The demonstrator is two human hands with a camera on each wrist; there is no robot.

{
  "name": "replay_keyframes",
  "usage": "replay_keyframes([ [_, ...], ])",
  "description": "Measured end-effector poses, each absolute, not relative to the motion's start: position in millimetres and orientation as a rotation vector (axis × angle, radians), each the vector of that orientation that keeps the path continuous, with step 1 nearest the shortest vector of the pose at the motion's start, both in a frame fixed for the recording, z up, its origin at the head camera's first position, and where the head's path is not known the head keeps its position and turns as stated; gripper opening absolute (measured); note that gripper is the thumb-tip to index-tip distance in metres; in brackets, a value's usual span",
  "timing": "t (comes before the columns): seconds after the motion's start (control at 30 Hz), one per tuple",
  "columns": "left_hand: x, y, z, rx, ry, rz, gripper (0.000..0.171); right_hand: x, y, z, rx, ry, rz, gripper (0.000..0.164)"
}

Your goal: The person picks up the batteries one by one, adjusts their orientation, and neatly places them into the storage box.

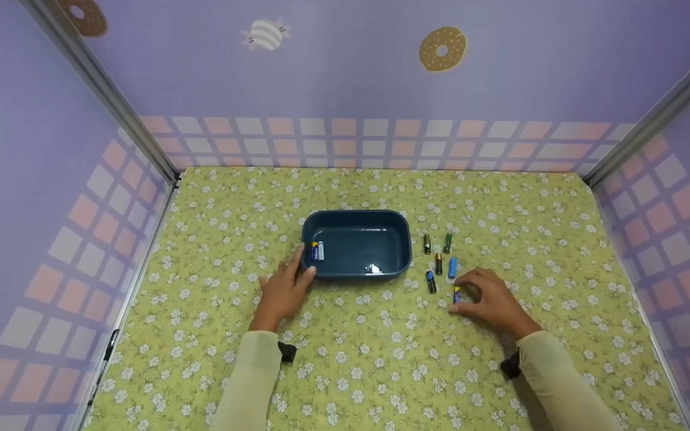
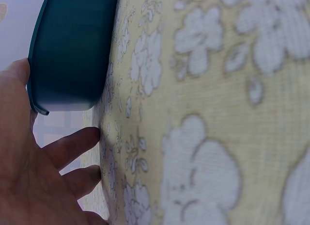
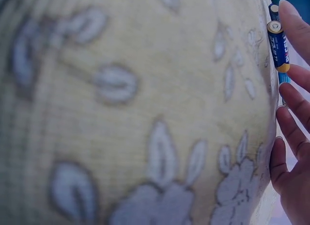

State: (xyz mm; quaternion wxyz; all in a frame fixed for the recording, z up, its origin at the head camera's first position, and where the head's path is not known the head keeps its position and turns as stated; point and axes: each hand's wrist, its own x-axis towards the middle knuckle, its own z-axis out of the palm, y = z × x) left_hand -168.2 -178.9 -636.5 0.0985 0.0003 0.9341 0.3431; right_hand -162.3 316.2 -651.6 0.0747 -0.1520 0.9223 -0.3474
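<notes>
My left hand (image 1: 283, 293) touches the near left corner of a dark teal plastic tub (image 1: 357, 277), fingers spread. In the left wrist view a fingertip (image 2: 19, 70) meets the tub's rim (image 2: 33, 84), while other fingertips are down at the cloth. Inside the tub, against its left wall, lie a blue-and-yellow battery (image 1: 314, 252) and a pale battery (image 1: 321, 251). My right hand (image 1: 492, 302) arches around a blue battery with a yellow end (image 1: 456, 295), thumb and forefinger at its opposite ends. The right wrist view shows a gap between thumb tip and battery (image 3: 278, 45).
Several more batteries lie right of the tub: a dark one (image 1: 427, 243), a green one (image 1: 447, 242), a black-and-copper one (image 1: 438, 263), a light blue one (image 1: 452, 267) and a blue-and-black one (image 1: 431, 281). Floral cloth (image 1: 369, 359) covers the table; patterned panels (image 1: 351, 78) enclose it.
</notes>
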Motion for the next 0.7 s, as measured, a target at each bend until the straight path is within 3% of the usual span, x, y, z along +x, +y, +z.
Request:
replay_keyframes([
  [0.7, -168.1, -177.5, -633.9, 0.002, 2.770, 0.994, 0.075, -162.6, 317.9, -652.8, -0.583, 2.833, -0.956, 0.056],
])
